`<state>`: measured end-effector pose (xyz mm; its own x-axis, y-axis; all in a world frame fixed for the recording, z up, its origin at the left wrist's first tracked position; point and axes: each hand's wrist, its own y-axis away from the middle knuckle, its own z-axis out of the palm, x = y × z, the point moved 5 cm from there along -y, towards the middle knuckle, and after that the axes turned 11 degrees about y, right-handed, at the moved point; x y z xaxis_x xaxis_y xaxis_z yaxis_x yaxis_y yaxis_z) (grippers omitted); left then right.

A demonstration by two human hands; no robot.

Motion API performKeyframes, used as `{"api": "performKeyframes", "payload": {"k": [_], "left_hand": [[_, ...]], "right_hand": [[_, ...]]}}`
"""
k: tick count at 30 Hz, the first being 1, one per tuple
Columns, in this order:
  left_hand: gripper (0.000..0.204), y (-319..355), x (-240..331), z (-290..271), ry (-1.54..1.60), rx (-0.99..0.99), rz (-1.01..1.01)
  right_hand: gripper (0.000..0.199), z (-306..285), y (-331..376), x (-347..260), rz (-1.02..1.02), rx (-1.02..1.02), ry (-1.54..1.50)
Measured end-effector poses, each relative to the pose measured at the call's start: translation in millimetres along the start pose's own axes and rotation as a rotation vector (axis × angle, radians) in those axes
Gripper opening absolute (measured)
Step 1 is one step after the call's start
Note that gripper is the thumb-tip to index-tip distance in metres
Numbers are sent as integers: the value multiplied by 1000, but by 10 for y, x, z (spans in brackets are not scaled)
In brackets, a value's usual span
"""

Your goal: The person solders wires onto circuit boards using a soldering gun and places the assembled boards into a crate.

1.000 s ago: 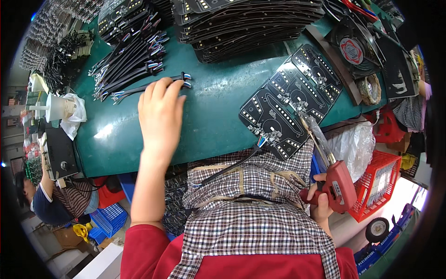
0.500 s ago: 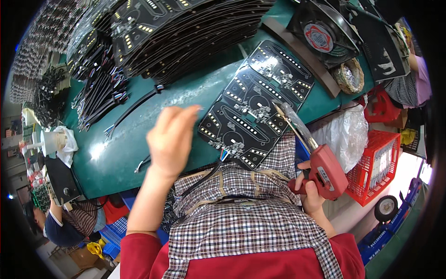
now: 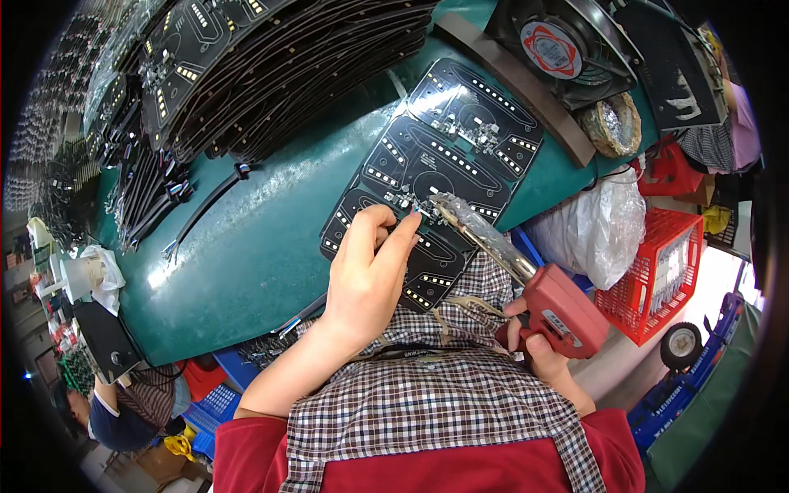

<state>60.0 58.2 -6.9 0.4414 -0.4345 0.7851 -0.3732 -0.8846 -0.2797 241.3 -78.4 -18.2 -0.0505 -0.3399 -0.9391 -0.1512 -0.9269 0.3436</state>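
My right hand (image 3: 538, 341) is wrapped round the grip of a red soldering gun (image 3: 567, 312). The gun's long metal nose slants up and left, and its tip meets the small parts near the middle of a black circuit board panel (image 3: 472, 177) dotted with pale LEDs. Just left of that tip, the thumb and forefinger of my left hand (image 3: 366, 271) are pinched together over the board. Whatever is between them is too small to make out. My hand hides part of the panel's lower left. The panel lies slanted on a green mat (image 3: 238, 246), its near corner over my checked apron.
Tall stacks of similar boards (image 3: 271, 82) stand at the back left, beside bundled black cables (image 3: 152, 201). One cable (image 3: 205, 209) lies apart on the mat. A dark bar (image 3: 518, 86), a fan (image 3: 559, 53) and a round holder (image 3: 612, 123) sit back right. Right is a red crate (image 3: 657, 271).
My left hand has come down and right onto the board and pinched. The soldering gun's tip has shifted left, close to those fingers. The view has shifted slightly.
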Motion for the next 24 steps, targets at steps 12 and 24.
{"api": "performKeyframes", "payload": {"k": [12, 24], "left_hand": [[31, -11, -78, -31, 73, -7, -8], [30, -52, -114, -54, 128, -75, -39]], "right_hand": [[51, 68, -35, -36, 10, -66, 10], [53, 62, -13, 33, -10, -13, 86]]}}
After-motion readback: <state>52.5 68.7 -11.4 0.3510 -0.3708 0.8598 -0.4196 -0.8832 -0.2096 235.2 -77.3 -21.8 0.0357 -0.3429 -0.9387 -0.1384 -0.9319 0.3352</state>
